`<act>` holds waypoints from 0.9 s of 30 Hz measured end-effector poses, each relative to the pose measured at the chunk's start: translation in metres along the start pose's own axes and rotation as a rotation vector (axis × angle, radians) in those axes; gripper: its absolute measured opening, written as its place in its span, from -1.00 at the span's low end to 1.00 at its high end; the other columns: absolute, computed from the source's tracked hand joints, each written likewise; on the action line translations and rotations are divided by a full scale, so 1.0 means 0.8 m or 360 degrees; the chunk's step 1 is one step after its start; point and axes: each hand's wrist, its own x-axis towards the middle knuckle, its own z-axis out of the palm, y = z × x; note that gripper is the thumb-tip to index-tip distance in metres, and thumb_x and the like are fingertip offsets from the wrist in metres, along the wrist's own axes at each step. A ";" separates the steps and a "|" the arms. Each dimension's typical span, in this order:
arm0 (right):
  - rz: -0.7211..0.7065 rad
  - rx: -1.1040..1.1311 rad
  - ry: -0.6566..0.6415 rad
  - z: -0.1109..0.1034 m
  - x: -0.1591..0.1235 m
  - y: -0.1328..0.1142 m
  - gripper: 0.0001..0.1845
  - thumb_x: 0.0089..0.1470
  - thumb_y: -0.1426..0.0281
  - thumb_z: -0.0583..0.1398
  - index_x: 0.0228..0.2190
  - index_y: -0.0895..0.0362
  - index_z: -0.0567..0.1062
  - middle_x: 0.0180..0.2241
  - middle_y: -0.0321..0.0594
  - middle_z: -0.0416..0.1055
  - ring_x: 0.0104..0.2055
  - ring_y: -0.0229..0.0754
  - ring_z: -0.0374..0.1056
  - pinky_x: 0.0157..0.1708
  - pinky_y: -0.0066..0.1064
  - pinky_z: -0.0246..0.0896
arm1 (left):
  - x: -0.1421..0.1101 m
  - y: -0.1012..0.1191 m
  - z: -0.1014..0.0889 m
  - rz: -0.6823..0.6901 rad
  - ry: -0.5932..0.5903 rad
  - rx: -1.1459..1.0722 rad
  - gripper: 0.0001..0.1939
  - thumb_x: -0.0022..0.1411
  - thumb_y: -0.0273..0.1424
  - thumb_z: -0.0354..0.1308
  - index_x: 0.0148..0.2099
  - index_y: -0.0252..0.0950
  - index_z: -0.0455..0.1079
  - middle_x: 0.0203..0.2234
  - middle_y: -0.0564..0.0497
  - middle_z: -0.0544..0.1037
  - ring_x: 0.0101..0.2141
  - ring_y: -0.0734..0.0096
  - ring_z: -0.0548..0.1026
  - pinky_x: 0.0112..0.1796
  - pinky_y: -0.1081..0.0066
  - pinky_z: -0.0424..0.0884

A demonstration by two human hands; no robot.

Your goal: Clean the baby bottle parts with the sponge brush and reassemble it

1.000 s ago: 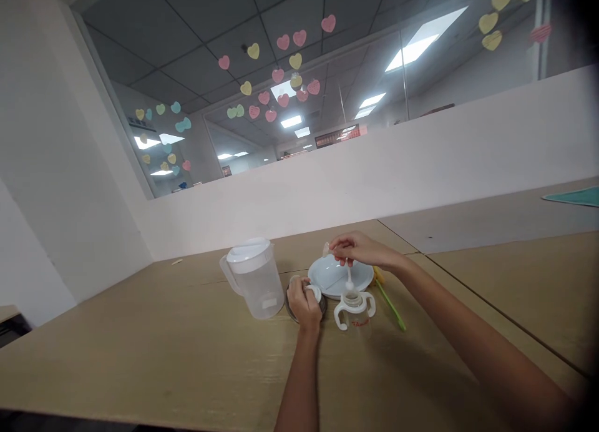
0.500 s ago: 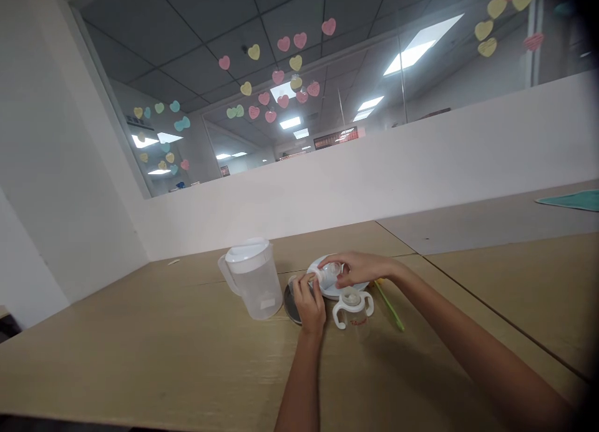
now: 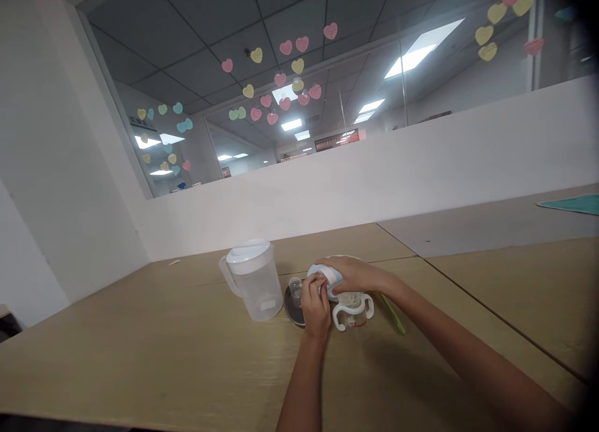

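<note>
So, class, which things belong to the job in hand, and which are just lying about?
Likely in use:
small white piece, between left hand and right hand
two-handled bottle, beside the hands

Untouched, apparently lying about:
lidded pitcher
green stick
teal cloth

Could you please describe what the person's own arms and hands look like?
The left hand and right hand are both bare, with no gloves. The left forearm and right forearm show no sleeves, and no watch or bracelet can be seen on either wrist. Fine details such as the fingernails are too small to tell.
</note>
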 end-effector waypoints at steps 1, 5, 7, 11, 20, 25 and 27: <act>-0.0060 -0.0024 0.0007 0.004 0.003 0.002 -0.40 -0.18 0.45 0.29 -0.02 0.03 0.39 -0.05 -0.17 0.41 -0.05 -0.04 0.31 -0.13 -0.36 0.14 | 0.001 0.001 0.000 0.0032 0.0001 0.0001 -0.84 0.28 -0.50 -0.06 -0.16 -0.30 0.33 -0.23 -0.10 0.46 -0.14 0.38 0.44 -0.12 0.35 0.39; -0.0192 -0.0229 0.0076 0.008 0.015 0.017 -0.56 -0.17 0.41 0.31 -0.15 -0.01 0.50 -0.16 -0.22 0.47 -0.10 -0.04 0.32 -0.11 -0.31 0.09 | 0.006 0.002 -0.004 0.0174 -0.0044 0.0051 -0.83 0.28 -0.50 -0.06 -0.17 -0.30 0.36 -0.26 -0.10 0.49 -0.18 0.40 0.46 -0.15 0.37 0.40; -0.0236 -0.0359 0.0173 0.006 0.018 0.026 -0.56 -0.18 0.35 0.34 -0.16 -0.03 0.51 -0.14 -0.21 0.46 -0.06 -0.01 0.28 -0.05 -0.25 0.02 | 0.010 0.001 -0.006 0.0237 -0.0091 0.0107 -0.81 0.29 -0.50 -0.07 -0.18 -0.30 0.37 -0.28 -0.10 0.50 -0.19 0.38 0.47 -0.17 0.37 0.41; -0.0312 -0.0456 0.0281 0.002 0.019 0.039 -0.61 -0.12 0.27 0.33 -0.16 -0.07 0.52 -0.09 -0.19 0.42 -0.01 0.00 0.21 0.03 -0.14 -0.10 | 0.015 0.000 -0.008 0.0330 -0.0153 0.0246 -0.78 0.30 -0.49 -0.08 -0.17 -0.30 0.40 -0.29 -0.11 0.51 -0.21 0.35 0.47 -0.19 0.36 0.39; -0.0294 -0.0451 0.0283 0.008 0.020 0.060 -0.61 -0.12 0.31 0.32 -0.16 -0.07 0.51 -0.10 -0.21 0.40 0.01 -0.01 0.18 0.09 -0.05 -0.21 | 0.016 -0.004 -0.007 0.0397 -0.0254 0.0293 -0.77 0.29 -0.51 -0.08 -0.16 -0.29 0.40 -0.31 -0.08 0.51 -0.24 0.35 0.46 -0.20 0.38 0.34; -0.0107 -0.0634 0.0389 -0.003 0.016 0.057 -0.63 -0.17 0.43 0.30 -0.21 0.13 0.50 -0.17 -0.10 0.40 -0.11 -0.04 0.26 -0.07 -0.25 0.01 | 0.010 -0.008 -0.006 0.0012 -0.0163 0.0122 -0.71 0.31 -0.47 -0.12 0.02 -0.29 0.30 -0.21 -0.12 0.51 -0.19 0.35 0.46 -0.17 0.38 0.35; 0.0161 -0.0714 0.0570 -0.022 0.008 0.056 -0.70 -0.14 0.36 0.27 -0.28 0.21 0.47 -0.25 -0.05 0.41 -0.19 -0.03 0.28 -0.16 -0.30 0.05 | 0.007 -0.008 -0.011 -0.0086 -0.0057 0.0010 -0.65 0.31 -0.45 -0.13 0.12 -0.32 0.20 -0.17 -0.15 0.50 -0.15 0.35 0.46 -0.13 0.36 0.35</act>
